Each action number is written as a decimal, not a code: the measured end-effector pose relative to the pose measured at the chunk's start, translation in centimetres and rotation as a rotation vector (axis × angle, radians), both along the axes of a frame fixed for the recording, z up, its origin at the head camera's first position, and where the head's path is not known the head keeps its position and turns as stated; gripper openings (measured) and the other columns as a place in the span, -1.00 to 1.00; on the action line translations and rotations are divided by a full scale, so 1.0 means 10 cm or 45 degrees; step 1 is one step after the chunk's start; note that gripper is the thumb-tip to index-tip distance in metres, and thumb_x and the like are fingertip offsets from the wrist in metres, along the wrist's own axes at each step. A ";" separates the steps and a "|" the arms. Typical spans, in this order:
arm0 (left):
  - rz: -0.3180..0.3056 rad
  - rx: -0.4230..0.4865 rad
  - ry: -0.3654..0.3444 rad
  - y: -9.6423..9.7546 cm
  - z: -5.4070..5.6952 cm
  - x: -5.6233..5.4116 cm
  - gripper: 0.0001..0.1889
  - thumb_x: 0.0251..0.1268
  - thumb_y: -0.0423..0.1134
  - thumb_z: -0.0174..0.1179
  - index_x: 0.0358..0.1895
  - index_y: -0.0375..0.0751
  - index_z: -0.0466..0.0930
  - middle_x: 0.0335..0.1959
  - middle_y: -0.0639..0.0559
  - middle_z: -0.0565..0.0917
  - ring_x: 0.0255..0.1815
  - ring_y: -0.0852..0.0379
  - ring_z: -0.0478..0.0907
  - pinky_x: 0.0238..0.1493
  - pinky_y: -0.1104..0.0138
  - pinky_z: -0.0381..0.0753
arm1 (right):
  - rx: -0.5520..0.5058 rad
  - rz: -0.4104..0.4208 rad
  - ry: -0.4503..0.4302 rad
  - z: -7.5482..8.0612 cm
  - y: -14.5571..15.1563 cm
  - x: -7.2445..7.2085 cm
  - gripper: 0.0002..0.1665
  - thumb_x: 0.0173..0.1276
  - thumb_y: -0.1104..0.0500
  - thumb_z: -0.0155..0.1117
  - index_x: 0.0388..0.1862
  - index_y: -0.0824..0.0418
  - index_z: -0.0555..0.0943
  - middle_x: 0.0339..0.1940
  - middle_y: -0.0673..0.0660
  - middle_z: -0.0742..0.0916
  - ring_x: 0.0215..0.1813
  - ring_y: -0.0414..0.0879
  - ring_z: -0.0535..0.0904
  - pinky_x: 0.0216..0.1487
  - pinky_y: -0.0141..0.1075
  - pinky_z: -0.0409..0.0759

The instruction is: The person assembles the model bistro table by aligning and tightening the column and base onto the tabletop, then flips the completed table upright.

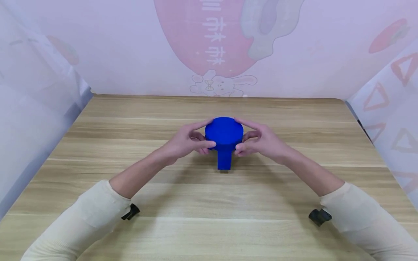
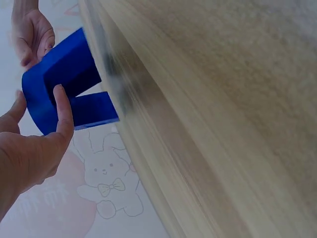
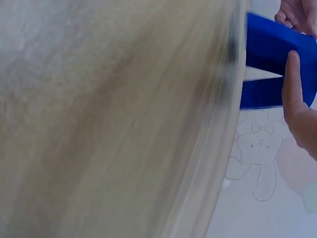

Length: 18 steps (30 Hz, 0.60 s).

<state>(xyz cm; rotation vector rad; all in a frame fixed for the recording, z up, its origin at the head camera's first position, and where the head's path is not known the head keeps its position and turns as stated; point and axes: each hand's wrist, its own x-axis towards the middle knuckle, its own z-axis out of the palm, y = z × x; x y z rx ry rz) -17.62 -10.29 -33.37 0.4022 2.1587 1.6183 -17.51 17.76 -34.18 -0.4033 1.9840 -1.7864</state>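
A blue stool-like piece (image 1: 224, 131) with a flat round top and block legs is between both hands, near the middle of the wooden table. Its legs (image 2: 94, 110) point down; whether they touch the tabletop I cannot tell. On its left side, the left hand (image 1: 187, 141) grips the round top, thumb at the near edge and index finger at the far edge. The right hand (image 1: 261, 140) grips the opposite side in a mirrored way. One finger of the right hand (image 3: 299, 111) lies along the blue side in the right wrist view.
A wood-grain table (image 1: 209, 210) spreads out below the hands. Behind it stands a pale printed backdrop (image 1: 130, 47) with a rabbit drawing (image 1: 222, 84). White printed sheets (image 1: 392, 119) border the sides. Small black devices (image 1: 320, 217) sit at the sleeves.
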 end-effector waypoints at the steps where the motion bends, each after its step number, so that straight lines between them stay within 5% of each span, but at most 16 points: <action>1: 0.000 0.000 0.005 0.00 0.00 -0.01 -0.26 0.46 -0.30 0.31 0.63 -0.07 0.22 -0.17 -0.35 0.67 -0.17 -0.35 0.73 0.07 -0.14 0.70 | -0.014 0.008 0.000 -0.01 0.00 0.00 -0.05 0.39 0.49 0.32 0.68 0.13 0.20 -0.15 0.41 0.64 -0.10 0.32 0.78 0.07 0.22 0.66; 12: 0.041 -0.036 0.026 0.00 0.00 -0.02 -0.37 0.50 -0.20 0.28 0.57 -0.15 0.33 -0.15 -0.34 0.74 -0.18 -0.33 0.75 0.04 -0.10 0.72 | 0.059 -0.026 0.054 -0.01 -0.03 0.00 -0.36 0.60 0.28 0.19 0.59 0.21 0.31 -0.05 0.46 0.73 -0.14 0.25 0.80 0.00 0.20 0.70; 18: 0.041 -0.074 -0.004 -0.02 -0.07 -0.01 -0.25 0.43 -0.20 0.36 0.61 -0.13 0.25 -0.18 -0.33 0.74 -0.21 -0.30 0.75 0.01 -0.09 0.74 | 0.105 -0.006 0.046 -0.05 -0.04 0.03 -0.16 0.51 0.31 0.29 0.67 0.08 0.20 -0.16 0.42 0.72 -0.16 0.32 0.78 -0.05 0.22 0.72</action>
